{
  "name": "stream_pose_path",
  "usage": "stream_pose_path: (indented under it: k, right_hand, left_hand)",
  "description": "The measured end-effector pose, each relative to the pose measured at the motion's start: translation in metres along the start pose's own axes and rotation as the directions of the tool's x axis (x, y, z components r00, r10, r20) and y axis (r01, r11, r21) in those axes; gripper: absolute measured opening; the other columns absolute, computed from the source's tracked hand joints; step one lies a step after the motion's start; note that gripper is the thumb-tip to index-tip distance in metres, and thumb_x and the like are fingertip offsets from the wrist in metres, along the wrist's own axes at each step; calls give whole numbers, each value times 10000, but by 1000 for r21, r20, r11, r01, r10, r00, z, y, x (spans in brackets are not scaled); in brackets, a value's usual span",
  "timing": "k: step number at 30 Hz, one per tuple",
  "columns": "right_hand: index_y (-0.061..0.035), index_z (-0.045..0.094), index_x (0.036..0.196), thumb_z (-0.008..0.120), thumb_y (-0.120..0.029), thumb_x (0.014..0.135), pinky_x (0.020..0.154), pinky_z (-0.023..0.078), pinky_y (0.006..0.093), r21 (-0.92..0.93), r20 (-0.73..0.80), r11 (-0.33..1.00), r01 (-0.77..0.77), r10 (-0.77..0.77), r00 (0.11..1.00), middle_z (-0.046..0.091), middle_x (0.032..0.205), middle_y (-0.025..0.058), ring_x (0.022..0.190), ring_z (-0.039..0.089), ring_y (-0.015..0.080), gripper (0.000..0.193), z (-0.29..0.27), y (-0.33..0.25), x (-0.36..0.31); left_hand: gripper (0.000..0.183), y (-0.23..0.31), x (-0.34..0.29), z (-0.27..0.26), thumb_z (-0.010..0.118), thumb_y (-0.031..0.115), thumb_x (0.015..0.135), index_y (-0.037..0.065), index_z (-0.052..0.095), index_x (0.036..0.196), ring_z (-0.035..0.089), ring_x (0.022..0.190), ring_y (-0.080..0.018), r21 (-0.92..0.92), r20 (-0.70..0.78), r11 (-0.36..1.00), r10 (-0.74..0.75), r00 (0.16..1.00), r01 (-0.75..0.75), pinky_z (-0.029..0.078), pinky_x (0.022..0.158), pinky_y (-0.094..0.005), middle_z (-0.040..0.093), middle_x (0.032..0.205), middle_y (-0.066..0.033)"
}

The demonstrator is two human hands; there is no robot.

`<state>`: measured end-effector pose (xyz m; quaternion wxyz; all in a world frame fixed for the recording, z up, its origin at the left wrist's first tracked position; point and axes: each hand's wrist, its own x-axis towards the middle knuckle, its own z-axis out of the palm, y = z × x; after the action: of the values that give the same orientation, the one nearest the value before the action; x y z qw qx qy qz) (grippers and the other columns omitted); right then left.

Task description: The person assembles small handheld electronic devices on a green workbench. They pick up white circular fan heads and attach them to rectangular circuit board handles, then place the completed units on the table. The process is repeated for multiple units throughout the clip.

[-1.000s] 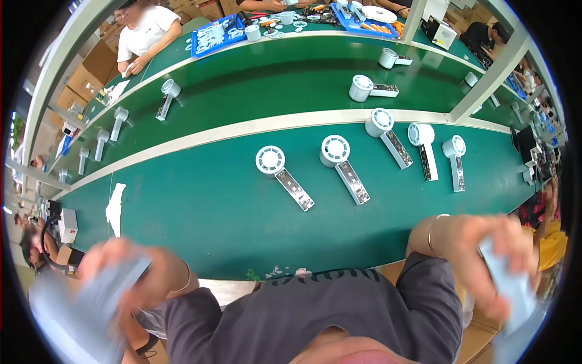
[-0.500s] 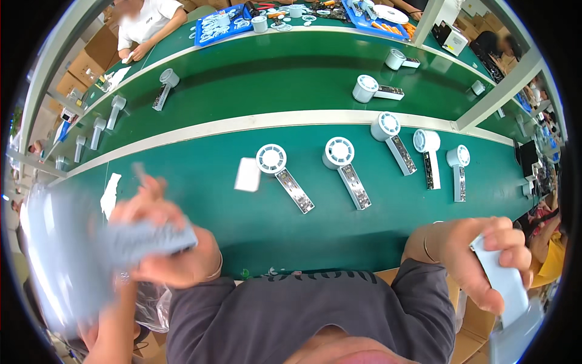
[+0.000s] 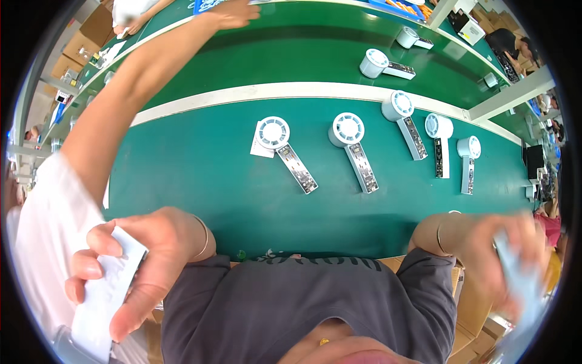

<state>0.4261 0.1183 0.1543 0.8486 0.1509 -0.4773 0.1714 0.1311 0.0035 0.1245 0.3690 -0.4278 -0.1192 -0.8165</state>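
At the lower left, my left hand is closed around the pale handle of what looks like a handheld fan; its far end runs to the picture's rim. My right hand, blurred, grips a light blue handle of similar form at the lower right. On the green table in front of me lie several handheld fans, among them a left one, a middle one and a rightmost one. Their round heads face up and their handles show bare circuit boards. A white card lies partly under the left fan.
Another person's bare arm reaches across the left side to the far edge. More fans lie on the green strip behind the white ledge. A metal post stands at the right. Blue trays hold parts at the back.
My left hand has turned and drawn lower left with its handle. My right hand still grips its handle. Another person's arm now stretches toward the back. The card sits closer under the left fan.
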Motion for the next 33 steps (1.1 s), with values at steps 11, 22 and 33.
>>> stream_pose_path:
  k: [11, 22, 33]
  right_hand:
    - [-33, 398, 1198, 497, -536, 866, 494, 382, 291, -224, 266, 951, -212, 269, 926, 469, 814, 103, 616, 470, 175, 611, -23, 15, -9]
    - [38, 401, 1156, 477, -567, 853, 373, 339, 245, -678, 20, 691, -250, 358, 933, 448, 727, 93, 464, 421, 136, 681, -7, 33, -19]
    - [77, 386, 1041, 544, -478, 828, 462, 326, 256, -657, 46, 720, -224, 335, 941, 439, 724, 105, 538, 408, 152, 616, -12, 45, -25]
  left_hand:
    - [318, -26, -52, -1, 481, 137, 912, 46, 394, 1203, 557, 777, -188, 149, 328, 668, -729, 601, 729, 455, 556, -272, 532, 1087, -223]
    - [286, -149, -159, 23, 575, 140, 884, -5, 539, 1128, 580, 653, -103, 280, 288, 19, -955, -66, 960, 453, 468, -205, 635, 877, -127]
    - [287, -237, -195, -10, 618, 150, 858, -11, 561, 1088, 576, 580, -98, 287, 151, -49, -984, -96, 957, 443, 437, -207, 644, 794, -93]
